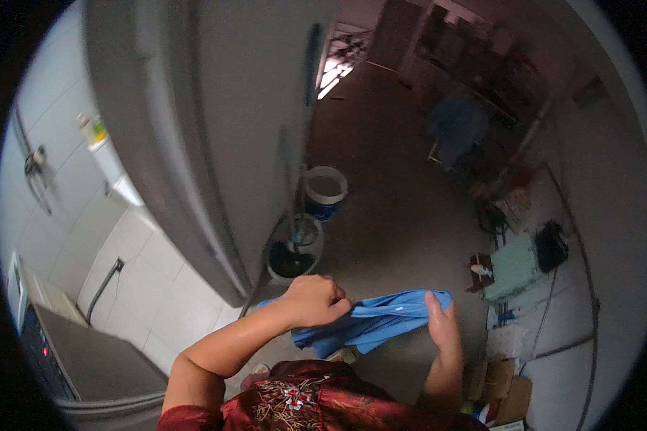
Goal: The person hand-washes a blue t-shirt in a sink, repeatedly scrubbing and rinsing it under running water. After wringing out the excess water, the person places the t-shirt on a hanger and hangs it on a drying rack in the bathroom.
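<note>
A blue cloth, perhaps a garment, is stretched between my two hands at waist height, its lower folds hanging down. My left hand grips it near the middle, with the fingers curled over. At the cloth's right end, my right hand pinches the edge, thumb upward. A bit of blue also shows behind my left wrist. The rest of the cloth on that side is hidden by my forearm.
Ahead on the floor stand a white and blue bucket and a round bin with long handles in it. A dark-topped appliance is at the lower left. Cardboard boxes and a pale green object stand along the right wall.
</note>
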Demonstrator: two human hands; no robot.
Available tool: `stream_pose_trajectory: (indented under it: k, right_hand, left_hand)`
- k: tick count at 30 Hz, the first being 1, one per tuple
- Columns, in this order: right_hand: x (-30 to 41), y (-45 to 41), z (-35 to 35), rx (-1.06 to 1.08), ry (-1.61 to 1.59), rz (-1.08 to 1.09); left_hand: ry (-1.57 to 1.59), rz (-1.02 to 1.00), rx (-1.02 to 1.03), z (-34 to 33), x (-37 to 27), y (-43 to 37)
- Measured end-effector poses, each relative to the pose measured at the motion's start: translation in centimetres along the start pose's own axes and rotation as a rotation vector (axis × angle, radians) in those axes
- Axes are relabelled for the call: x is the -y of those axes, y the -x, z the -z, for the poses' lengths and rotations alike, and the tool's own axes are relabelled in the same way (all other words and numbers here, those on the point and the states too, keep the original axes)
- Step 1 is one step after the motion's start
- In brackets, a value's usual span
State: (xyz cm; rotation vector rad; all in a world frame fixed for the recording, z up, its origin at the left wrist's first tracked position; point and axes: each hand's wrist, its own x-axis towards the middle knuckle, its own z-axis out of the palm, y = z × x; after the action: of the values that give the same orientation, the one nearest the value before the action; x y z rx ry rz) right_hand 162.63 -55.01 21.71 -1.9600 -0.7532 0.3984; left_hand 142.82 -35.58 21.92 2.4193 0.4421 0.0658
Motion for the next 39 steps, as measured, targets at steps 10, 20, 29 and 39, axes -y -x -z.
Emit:
stream_pose_trajectory:
  k: [10, 20, 29, 39]
  right_hand:
    - [-8.2, -8.8, 11.7, 0.108, 0.104, -0.078]
    - [-13.3, -24.9, 21.5, 0.036, -0.274, -0.237]
    - [-26.5, -43.0, 25.5, 0.608, -0.483, -0.351]
    - [-35.3, -54.6, 39.6, 0.258, -0.409, -0.513]
  left_hand:
    - [0.155, -0.485, -0.023, -2.5, -5.4, -16.9]
    - [0.765, -0.230, 0.335, -4.4, -12.6, -37.1]
    - [1.143, -0.373, 0.331, -6.8, -12.9, -57.8]
    - [1.125, -0.286, -0.034, -5.6, -14.1, -76.8]
